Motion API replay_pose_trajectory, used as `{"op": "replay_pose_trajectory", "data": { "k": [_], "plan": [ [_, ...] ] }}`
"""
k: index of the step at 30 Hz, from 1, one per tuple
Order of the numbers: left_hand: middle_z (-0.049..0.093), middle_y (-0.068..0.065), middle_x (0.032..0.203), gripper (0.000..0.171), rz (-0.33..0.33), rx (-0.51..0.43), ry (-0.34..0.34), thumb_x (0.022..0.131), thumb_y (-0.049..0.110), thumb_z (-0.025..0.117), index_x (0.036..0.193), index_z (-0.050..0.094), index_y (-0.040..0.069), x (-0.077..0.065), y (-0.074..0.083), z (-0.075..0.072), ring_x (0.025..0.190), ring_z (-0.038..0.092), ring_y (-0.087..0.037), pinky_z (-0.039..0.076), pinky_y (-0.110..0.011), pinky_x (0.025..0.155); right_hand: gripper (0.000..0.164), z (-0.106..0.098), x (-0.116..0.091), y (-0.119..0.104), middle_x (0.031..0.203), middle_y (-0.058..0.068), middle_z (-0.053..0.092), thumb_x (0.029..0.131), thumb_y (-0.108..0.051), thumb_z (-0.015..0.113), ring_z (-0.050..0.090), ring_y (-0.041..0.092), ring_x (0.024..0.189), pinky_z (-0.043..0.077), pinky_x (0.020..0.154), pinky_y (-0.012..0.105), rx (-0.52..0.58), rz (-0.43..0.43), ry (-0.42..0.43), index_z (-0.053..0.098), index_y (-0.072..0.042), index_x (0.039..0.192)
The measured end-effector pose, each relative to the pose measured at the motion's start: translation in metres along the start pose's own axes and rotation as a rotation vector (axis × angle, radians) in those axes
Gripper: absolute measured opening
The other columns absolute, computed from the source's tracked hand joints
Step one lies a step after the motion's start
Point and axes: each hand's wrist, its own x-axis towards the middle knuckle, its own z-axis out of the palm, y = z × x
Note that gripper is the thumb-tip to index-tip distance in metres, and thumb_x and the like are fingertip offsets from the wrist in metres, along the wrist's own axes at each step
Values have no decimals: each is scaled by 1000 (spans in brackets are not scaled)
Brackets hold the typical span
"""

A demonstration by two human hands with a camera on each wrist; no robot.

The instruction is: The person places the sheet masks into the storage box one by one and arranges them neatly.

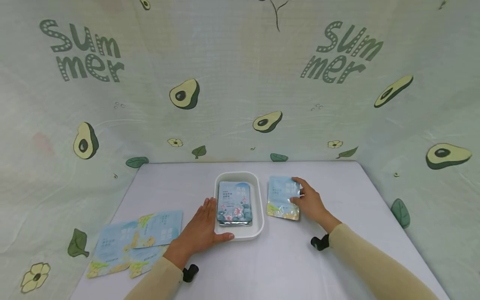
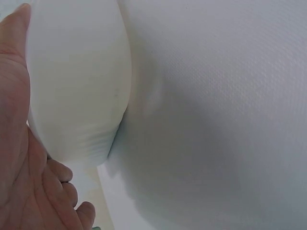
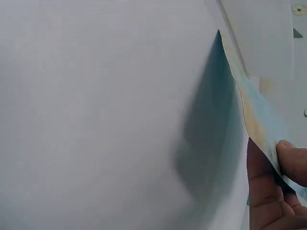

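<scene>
A white tray (image 1: 258, 221) holds light-blue sachets printed with pink flowers (image 1: 234, 202), stacked. My left hand (image 1: 200, 229) lies against the tray's left side, fingers extended along it and thumb at the front rim. In the left wrist view the tray's outer wall (image 2: 79, 76) fills the space beside the thumb. To the tray's right, my right hand (image 1: 311, 203) pinches the right edge of a blue-and-yellow sachet (image 1: 279, 196) between thumb and fingers. The right wrist view shows this sachet (image 3: 254, 105) tilted, its lower edge off the table and casting a shadow.
Three more blue-and-yellow sachets (image 1: 112, 246) lie overlapping on the left of the white table (image 1: 285, 266), beside the left forearm. A cloth backdrop with avocado prints (image 1: 225, 137) rises behind the table and along both sides.
</scene>
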Motion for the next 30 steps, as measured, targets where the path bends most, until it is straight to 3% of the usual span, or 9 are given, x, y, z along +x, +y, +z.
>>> {"op": "replay_pose_trajectory", "data": {
  "k": [6,14,23,30],
  "plan": [
    [9,-18,177,136,0,-2,-6,82,88,61,168,6,-1,1,1,-1,165,3,-34,17,-52,133,68,-7,7,-6,107,18,59,99,-12,74,55,21,75,50,63,31,87,49,-29,44,-18,160],
    [7,-17,177,133,14,-21,-4,85,82,66,168,4,-1,1,2,-2,165,2,-33,16,-53,133,60,-20,10,-21,125,26,67,100,-10,72,67,20,86,56,66,28,135,44,6,51,-13,156],
    [11,-19,176,134,17,6,-12,84,86,62,167,7,-3,-1,3,-6,165,5,-35,18,-53,133,55,-31,11,-44,126,26,65,101,-9,72,71,19,89,61,70,26,186,23,46,54,-12,153],
    [11,-19,177,134,9,10,-3,84,87,61,167,8,-3,-1,1,-4,165,6,-35,19,-53,132,47,-26,10,-65,122,24,66,104,-8,66,72,17,90,63,70,27,282,33,82,56,-10,149]
  ]
}}
